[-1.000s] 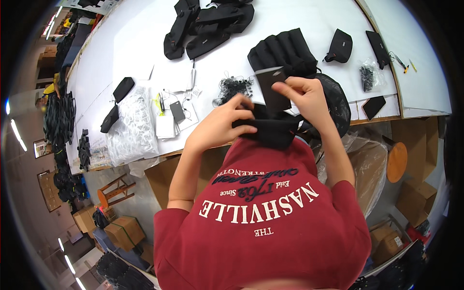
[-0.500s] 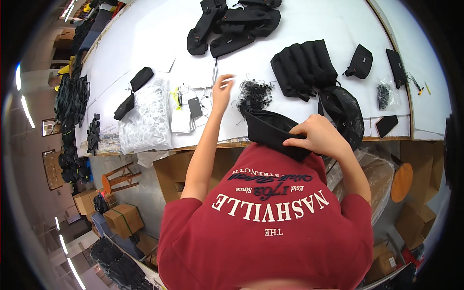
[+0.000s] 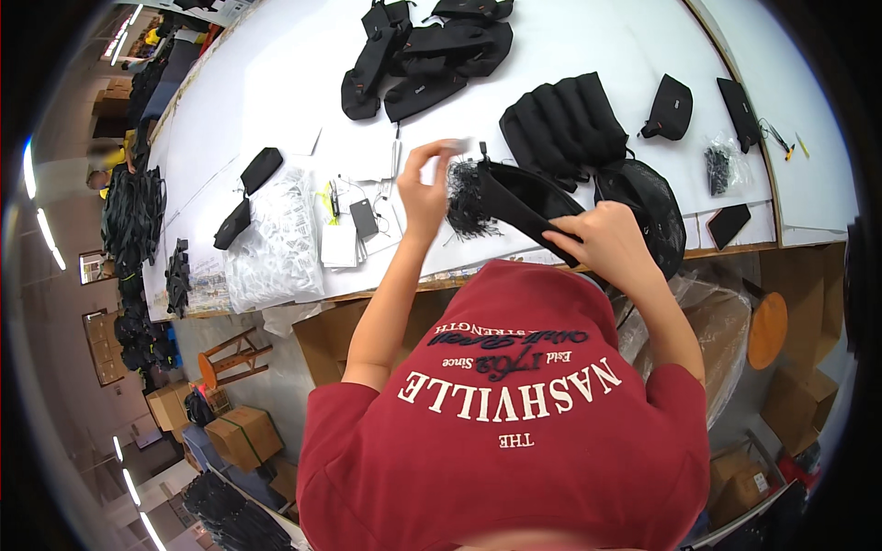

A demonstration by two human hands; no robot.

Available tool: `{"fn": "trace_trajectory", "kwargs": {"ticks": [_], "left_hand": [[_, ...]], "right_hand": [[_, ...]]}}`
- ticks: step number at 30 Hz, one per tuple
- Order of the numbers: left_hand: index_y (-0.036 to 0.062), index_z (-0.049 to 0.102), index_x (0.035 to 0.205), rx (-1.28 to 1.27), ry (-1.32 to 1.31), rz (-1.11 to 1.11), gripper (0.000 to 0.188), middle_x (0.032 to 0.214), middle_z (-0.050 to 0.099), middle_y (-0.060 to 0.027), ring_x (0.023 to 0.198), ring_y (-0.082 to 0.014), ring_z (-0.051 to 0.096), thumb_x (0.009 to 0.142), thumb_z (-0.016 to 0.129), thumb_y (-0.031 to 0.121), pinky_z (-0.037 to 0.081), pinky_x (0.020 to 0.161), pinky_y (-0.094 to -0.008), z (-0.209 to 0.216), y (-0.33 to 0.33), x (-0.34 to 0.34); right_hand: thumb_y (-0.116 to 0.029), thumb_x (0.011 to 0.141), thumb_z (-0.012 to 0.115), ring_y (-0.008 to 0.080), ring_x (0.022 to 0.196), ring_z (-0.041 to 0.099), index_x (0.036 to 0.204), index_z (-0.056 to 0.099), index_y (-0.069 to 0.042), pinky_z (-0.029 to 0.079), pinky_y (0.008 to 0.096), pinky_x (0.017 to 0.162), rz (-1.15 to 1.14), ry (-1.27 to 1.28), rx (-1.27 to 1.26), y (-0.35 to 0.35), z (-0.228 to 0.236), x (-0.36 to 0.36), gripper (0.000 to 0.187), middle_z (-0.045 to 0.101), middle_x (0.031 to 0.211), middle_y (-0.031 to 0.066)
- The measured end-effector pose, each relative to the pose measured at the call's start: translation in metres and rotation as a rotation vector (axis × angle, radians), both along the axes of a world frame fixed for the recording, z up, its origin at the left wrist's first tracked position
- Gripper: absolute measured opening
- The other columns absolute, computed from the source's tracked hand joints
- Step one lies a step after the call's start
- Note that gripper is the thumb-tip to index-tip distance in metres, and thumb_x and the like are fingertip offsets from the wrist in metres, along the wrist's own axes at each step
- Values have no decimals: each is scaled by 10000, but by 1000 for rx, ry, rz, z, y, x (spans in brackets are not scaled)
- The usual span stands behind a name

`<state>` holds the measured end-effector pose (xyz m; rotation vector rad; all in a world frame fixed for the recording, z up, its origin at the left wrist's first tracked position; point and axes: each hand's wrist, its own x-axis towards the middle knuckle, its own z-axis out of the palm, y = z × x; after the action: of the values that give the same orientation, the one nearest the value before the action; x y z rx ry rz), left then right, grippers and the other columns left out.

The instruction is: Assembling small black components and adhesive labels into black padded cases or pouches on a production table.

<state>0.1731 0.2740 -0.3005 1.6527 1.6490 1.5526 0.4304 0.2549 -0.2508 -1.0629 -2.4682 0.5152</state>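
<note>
A black fabric pouch [image 3: 514, 207] slants across the table's near edge in front of me, its mouth gaping. My right hand [image 3: 606, 241] grips the pouch's near right end between thumb and fingers. To the left of the pouch, my left hand [image 3: 426, 193] is raised with thumb and forefinger brought together. Its fingertips are blurred, and what they pinch is too small to make out. A small black tab [image 3: 483, 148] stands up at the pouch's far corner, just right of those fingertips. Beneath and beside them lies a heap of black corded tags [image 3: 469, 204].
Black pouches lie piled [image 3: 432, 55] at the back, with a ribbed row [image 3: 565, 124] nearer. A black mesh bag [image 3: 643, 211] sits right of my right hand. Leftward are a clear bag of white pieces [image 3: 274, 248] and white cards [image 3: 340, 246]. A wooden stool [image 3: 234, 358] stands below.
The pouch has lifted and swung up and away from my lap, with my right hand still on it. My left hand has moved slightly right, toward the pouch's far corner, its fingers closing.
</note>
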Motion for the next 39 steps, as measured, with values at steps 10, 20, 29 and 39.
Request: {"fn": "trace_trajectory", "kwargs": {"ticks": [10, 20, 29, 39], "left_hand": [[61, 320, 1349, -250, -765, -339, 739, 1367, 373, -96, 1231, -258, 379, 797, 666, 409, 295, 1026, -401, 6, -27, 26], [38, 568, 1070, -253, -1220, -255, 286, 972, 645, -68, 852, -158, 636, 904, 560, 271, 528, 744, -287, 60, -30, 43], [-20, 551, 1059, -584, -1037, -485, 299, 925, 635, -93, 782, -134, 631, 825, 645, 142, 521, 695, -245, 59, -49, 48], [4, 559, 1050, -646, -1135, -326, 279, 883, 639, -72, 729, -122, 626, 845, 623, 183, 512, 648, -227, 45, -49, 52]], "right_hand": [[-260, 774, 669, 226, 457, 533, 792, 706, -108, 388, 318, 480, -81, 205, 136, 0, 22, -18, 157, 549, 506, 62], [-150, 884, 545, 179, 484, 472, 638, 489, -14, 361, 272, 485, -261, 813, -175, -43, -4, -19, 286, 527, 590, 79], [-72, 791, 652, 137, 628, 579, 962, 591, -48, 408, 219, 516, -321, 735, 16, 7, 53, -23, 184, 646, 934, 77], [-64, 762, 665, 200, 557, 564, 805, 617, -54, 438, 278, 509, -118, 505, 34, -10, 43, -31, 66, 611, 714, 52]]}}
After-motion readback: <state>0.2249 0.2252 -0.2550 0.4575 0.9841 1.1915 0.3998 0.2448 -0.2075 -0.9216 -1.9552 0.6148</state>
